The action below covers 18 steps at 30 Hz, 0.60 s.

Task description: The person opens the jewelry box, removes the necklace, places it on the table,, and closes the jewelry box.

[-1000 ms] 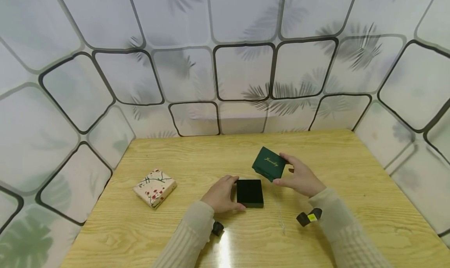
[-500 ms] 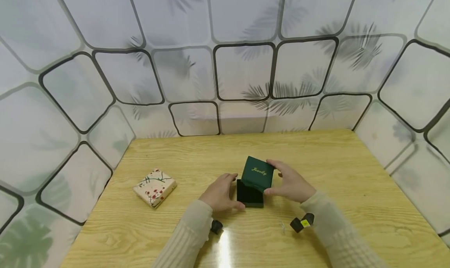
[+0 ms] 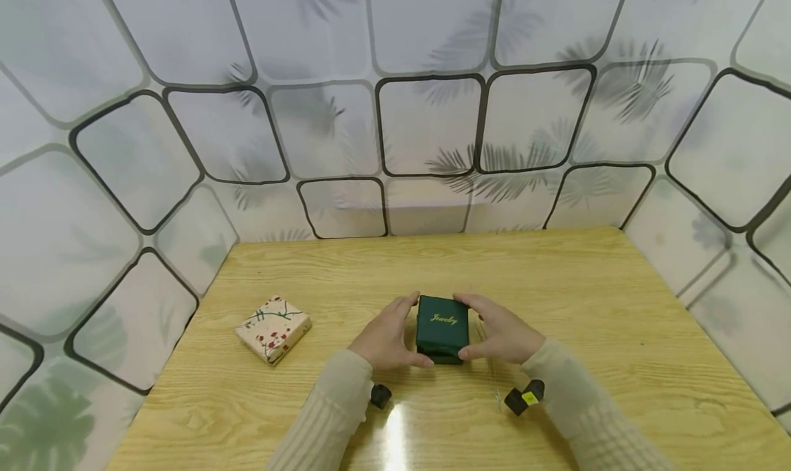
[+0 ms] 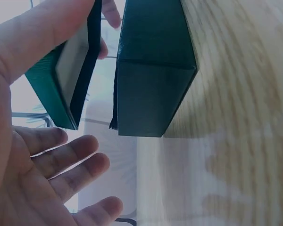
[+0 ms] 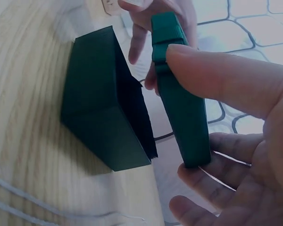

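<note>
My right hand (image 3: 503, 330) pinches the green jewelry box lid (image 3: 442, 320), marked "Jewelry" in gold, between thumb and fingers. In the right wrist view the lid (image 5: 181, 108), with a ribbon bow on its side, hangs tilted over the open box base (image 5: 92, 84), a gap between them. Dark lining shows inside that base, which rests on the table. At the left of the box, my left hand (image 3: 384, 337) has its thumb and fingers spread around the corners. The left wrist view shows those fingers loose, the thumb overlapping the lid (image 4: 49, 94).
A thin silvery necklace chain (image 3: 494, 382) lies on the wooden table (image 3: 346, 272), right of the box and near my right wrist. Farther left sits a cream box (image 3: 272, 330) with red blossoms. A patterned curtain (image 3: 426, 128) encloses the table's back and sides.
My right hand has brought the lid left and toward me, from the right of the base to above it, and turned it straighter. The left hand has barely moved.
</note>
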Tool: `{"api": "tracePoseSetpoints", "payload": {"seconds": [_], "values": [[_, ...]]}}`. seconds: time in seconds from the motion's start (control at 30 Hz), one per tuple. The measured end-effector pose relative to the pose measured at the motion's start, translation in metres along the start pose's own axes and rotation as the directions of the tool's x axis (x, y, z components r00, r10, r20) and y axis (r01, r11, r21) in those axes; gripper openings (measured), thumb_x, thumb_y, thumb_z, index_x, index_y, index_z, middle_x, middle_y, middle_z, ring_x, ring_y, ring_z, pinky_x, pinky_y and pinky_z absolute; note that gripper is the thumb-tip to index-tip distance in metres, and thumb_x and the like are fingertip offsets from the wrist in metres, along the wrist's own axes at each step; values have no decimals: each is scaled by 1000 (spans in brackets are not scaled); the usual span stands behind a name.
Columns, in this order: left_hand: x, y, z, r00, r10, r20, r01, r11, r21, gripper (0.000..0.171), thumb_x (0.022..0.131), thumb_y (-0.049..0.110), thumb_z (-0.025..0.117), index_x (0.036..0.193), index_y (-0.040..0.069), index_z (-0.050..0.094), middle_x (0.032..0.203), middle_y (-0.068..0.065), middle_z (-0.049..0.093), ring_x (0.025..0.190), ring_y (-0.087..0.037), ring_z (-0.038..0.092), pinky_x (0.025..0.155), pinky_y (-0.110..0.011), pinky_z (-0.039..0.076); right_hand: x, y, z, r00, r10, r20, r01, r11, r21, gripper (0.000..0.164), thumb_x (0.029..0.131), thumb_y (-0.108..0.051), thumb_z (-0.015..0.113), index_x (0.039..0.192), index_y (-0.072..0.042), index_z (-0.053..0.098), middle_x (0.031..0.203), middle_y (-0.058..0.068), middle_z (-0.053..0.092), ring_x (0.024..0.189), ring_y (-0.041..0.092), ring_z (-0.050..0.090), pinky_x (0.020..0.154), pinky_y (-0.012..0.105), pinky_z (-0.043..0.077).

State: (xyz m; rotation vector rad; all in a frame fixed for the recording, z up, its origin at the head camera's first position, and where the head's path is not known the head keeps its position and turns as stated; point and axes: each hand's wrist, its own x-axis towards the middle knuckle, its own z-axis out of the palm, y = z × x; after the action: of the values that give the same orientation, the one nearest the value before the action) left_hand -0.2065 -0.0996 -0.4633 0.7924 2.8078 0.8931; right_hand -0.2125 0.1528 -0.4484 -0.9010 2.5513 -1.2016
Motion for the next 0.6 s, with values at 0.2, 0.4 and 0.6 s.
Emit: {"api": "tracePoseSetpoints", "payload": {"seconds": [0.2,0.4,0.6], "values": [[0,-1,1,1000,-1,8,1,1000,-10,118,59,59,75,148,15,11,145,-1,28,128,-20,32,99,-41,35,3,0,5,1000,0,25,1,999,-45,98,67,-37,80,142,-4,26,138,7,37,124,26,36,99,50,31],[1,-3,4,1000,-9,9,9,1000,-2,111,60,58,75,145,12,20,143,-1,32,127,-19,34,99,-40,35,2,0,7,999,17,33,-16,999,-45,97,68,-33,81,142,-4,27,139,8,36,126,27,34,100,50,30],[3,-4,6,999,-43,10,43,999,14,110,59,60,74,145,12,24,141,-2,35,126,-19,36,98,-40,36,2,2,8,999,11,46,-8,998,-61,96,69,-34,80,143,-4,26,140,9,34,127,28,33,100,50,30]]}}
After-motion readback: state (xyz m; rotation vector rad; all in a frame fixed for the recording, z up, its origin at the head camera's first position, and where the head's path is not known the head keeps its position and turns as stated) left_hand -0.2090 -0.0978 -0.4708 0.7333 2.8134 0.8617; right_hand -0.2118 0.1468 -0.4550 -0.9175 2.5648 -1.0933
